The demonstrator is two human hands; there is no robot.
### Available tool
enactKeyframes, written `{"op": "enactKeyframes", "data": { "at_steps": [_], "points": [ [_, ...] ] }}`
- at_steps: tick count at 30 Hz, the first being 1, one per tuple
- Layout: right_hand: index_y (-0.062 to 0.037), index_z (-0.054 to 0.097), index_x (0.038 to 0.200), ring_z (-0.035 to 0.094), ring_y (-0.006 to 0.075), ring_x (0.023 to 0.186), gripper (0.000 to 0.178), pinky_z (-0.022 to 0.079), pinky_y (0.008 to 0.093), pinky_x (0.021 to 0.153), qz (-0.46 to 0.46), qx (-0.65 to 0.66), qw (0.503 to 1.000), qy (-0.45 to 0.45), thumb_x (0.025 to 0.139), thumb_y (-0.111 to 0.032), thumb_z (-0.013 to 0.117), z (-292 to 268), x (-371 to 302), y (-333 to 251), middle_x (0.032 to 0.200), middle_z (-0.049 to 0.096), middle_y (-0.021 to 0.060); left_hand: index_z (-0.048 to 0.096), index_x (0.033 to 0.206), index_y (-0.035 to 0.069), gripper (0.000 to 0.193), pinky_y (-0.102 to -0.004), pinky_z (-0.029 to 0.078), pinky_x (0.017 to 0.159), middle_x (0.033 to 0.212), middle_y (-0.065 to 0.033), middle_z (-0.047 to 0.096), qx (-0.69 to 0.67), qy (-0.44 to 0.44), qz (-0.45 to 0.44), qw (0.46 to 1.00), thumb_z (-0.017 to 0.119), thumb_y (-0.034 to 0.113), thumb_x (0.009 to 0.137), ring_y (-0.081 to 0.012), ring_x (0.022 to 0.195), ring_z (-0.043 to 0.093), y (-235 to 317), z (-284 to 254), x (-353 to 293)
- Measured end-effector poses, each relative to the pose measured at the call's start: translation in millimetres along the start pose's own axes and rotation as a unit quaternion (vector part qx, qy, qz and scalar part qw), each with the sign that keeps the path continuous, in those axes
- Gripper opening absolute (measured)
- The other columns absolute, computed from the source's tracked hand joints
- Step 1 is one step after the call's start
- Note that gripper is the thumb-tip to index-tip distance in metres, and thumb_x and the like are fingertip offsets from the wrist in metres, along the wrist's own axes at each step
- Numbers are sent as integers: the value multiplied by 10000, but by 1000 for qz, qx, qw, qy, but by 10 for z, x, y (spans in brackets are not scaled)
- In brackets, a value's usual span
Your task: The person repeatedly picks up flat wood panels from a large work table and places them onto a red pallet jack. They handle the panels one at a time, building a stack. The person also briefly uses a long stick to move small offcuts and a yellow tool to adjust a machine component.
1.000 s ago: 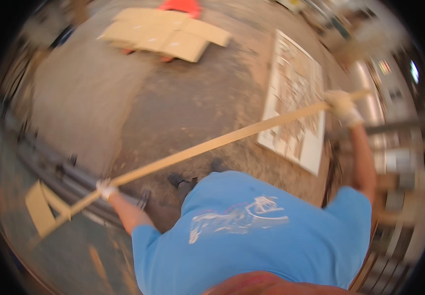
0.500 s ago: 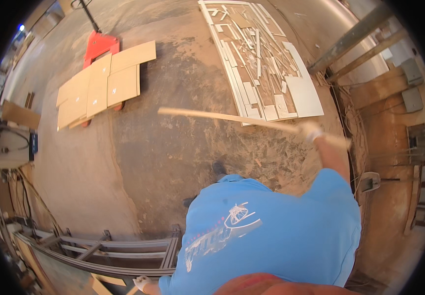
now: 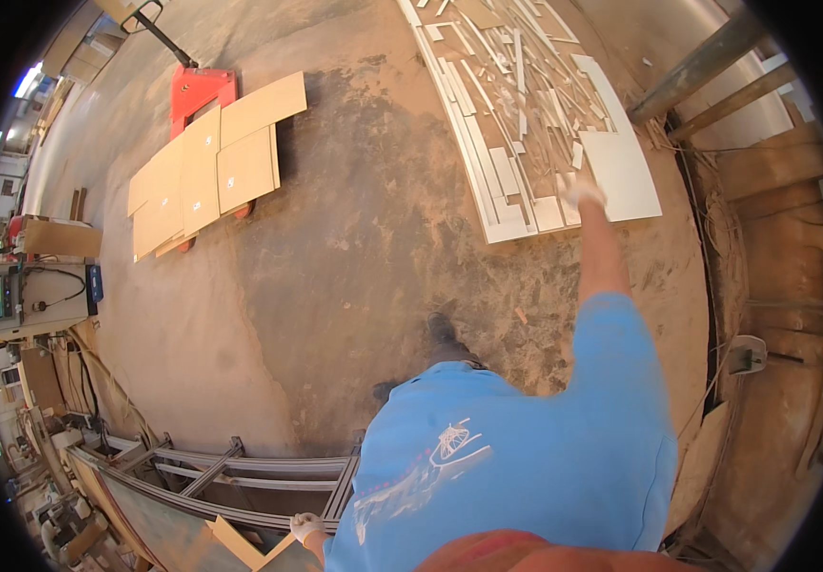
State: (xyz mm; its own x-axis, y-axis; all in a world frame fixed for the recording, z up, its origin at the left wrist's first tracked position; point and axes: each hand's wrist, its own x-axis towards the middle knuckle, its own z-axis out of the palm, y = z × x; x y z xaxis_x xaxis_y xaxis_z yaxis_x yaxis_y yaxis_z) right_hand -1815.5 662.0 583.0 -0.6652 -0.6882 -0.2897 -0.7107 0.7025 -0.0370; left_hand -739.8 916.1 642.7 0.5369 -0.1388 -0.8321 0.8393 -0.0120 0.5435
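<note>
My right hand (image 3: pixel 583 191), in a white glove, reaches out at the end of a straight arm over the near edge of a pile of white and tan offcut strips (image 3: pixel 522 86). It is smeared by motion, so its fingers and anything in them cannot be made out. The pile lies on large white panels (image 3: pixel 613 172) at the far right. Low in the view, my gloved left hand (image 3: pixel 308 526) is closed at the edge of a grey metal frame (image 3: pixel 240 520). Next to it lies an angled tan piece (image 3: pixel 237 545); whatever the fingers grip is hidden.
A red pallet jack (image 3: pixel 200 93) carrying flat tan boards (image 3: pixel 203 162) stands at the far left. A machine with a screen (image 3: pixel 35 296) is at the left edge. Thick pipes (image 3: pixel 702 67) slant at the right, above a dustpan (image 3: pixel 747 355).
My right hand has swung outward to the pile, and the long tan strip it held no longer shows in it. The view has shifted slightly; my left hand stays near the frame.
</note>
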Motion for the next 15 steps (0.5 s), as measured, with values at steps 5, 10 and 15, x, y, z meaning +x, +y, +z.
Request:
{"op": "enactKeyframes", "data": {
  "at_steps": [5, 10, 15],
  "points": [
    [-62, 719, 1192, 659, 364, 1166, 482, 516, 467, 968, -198, 92, 976, -7, 840, -376, 617, -805, 489, -2389, 1256, 681, 215, 333, 661, 157, 426, -191, 363, 446, 612, 47, 310, -75, -53, 47, 995, 504, 232, 1044, -119, 479, 340, -276, 99, -27],
    [-58, 667, 1214, 658, 382, 1102, 452, 510, 475, 937, -492, 131, 834, -212, 873, -343, 584, -17, -1770, -5022, 1181, 696, 208, 485, 833, 148, 244, -327, 455, 621, 786, -5, 500, 42, -166, 66, 983, 462, 257, 1049, -172, 706, 495, -476, -13, 399],
    [-47, 625, 1301, 626, 401, 1165, 492, 491, 480, 995, -810, -61, 523, -257, 883, -302, 583, 816, -4670, -6348, 1221, 675, 232, 621, 1023, 151, 187, -418, 529, 844, 1004, -35, 676, 118, -185, 106, 970, 524, 312, 1021, -210, 949, 633, -1071, 75, 861]
  ]
}}
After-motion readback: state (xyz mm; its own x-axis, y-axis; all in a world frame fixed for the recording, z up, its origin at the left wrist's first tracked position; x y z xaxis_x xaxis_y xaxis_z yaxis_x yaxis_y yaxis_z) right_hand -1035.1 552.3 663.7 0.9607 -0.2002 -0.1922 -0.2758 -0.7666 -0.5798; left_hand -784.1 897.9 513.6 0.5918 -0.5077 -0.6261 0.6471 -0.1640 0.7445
